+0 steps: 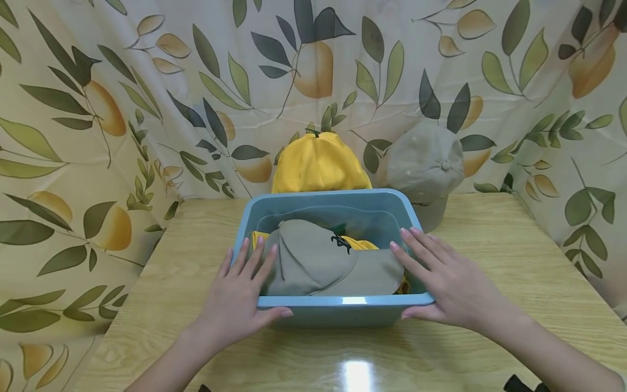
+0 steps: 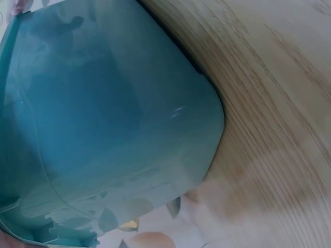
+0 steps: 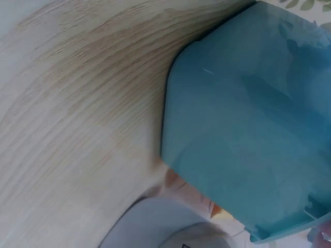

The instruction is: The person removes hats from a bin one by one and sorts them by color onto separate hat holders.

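A blue plastic bin (image 1: 313, 301) stands on the wooden table, and its outer side wall (image 2: 103, 103) fills much of the left wrist view. Inside lies a grey-green cap (image 1: 308, 258) with a small black emblem, brim to the right. Some yellow fabric (image 1: 361, 244) shows beneath and behind this cap. My left hand (image 1: 235, 302) rests on the bin's left front corner, straight fingers over the rim and thumb along the front. At the opposite front corner my right hand (image 1: 453, 286) touches the rim the same way, fingers extended.
Behind the bin sits a yellow cap (image 1: 320, 163), its lower part hidden. A light grey cap (image 1: 431, 163) leans against the fruit-patterned curtain (image 1: 313, 71) at the back right. The wooden table (image 1: 514, 261) runs along both sides of the bin.
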`<state>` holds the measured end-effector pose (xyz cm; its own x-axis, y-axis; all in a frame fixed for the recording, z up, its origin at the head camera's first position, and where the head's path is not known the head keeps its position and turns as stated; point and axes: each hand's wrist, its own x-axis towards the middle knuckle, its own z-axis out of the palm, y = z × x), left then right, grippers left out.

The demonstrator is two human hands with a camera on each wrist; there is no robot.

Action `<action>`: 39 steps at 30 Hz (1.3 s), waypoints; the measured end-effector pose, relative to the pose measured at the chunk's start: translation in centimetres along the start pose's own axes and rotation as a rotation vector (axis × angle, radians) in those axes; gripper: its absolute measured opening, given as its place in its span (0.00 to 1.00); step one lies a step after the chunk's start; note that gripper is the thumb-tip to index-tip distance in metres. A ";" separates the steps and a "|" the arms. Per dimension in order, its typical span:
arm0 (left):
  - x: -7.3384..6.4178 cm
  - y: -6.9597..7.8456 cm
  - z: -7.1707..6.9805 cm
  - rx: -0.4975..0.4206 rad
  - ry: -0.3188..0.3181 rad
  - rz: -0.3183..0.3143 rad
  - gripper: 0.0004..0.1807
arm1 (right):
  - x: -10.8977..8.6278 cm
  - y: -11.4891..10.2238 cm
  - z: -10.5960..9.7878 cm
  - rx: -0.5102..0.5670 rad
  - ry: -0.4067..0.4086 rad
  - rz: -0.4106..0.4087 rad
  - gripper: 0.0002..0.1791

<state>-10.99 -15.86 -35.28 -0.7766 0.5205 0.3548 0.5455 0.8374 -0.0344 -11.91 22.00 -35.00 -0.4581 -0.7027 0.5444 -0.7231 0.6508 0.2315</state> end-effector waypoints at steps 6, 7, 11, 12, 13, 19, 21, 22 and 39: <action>0.8 1.0 0.1 0.017 -0.035 -0.008 0.54 | -0.8 0.7 -0.5 0.006 -0.015 0.013 0.52; 0.9 1.1 0.1 0.019 -0.038 -0.008 0.54 | -1.0 0.8 -0.5 0.007 -0.015 0.012 0.51; 1.2 1.8 0.2 0.012 -0.043 -0.007 0.54 | -1.5 1.2 -0.7 0.016 -0.002 -0.002 0.51; 1.3 1.9 0.3 0.011 -0.041 -0.004 0.54 | -1.6 1.3 -0.8 0.017 0.003 -0.004 0.51; 1.4 2.1 0.3 0.005 -0.039 -0.003 0.54 | -1.7 1.4 -0.8 0.017 0.008 -0.006 0.51; 1.8 2.8 0.6 0.005 -0.012 0.006 0.54 | -2.3 1.9 -1.1 0.022 0.021 -0.014 0.50; 2.0 3.0 0.6 0.007 -0.008 0.004 0.54 | -2.5 2.1 -1.1 0.031 0.022 -0.019 0.50; 2.1 3.2 0.6 0.006 -0.003 0.002 0.54 | -2.6 2.3 -1.2 0.037 0.022 -0.021 0.50; 3.7 5.4 1.2 0.040 0.020 0.005 0.54 | -4.4 3.7 -2.2 0.129 -0.064 0.007 0.46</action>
<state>-11.29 -9.22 -35.31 -0.7671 0.5217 0.3734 0.5361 0.8409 -0.0736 -11.47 28.09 -34.78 -0.4921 -0.7181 0.4921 -0.7784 0.6161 0.1207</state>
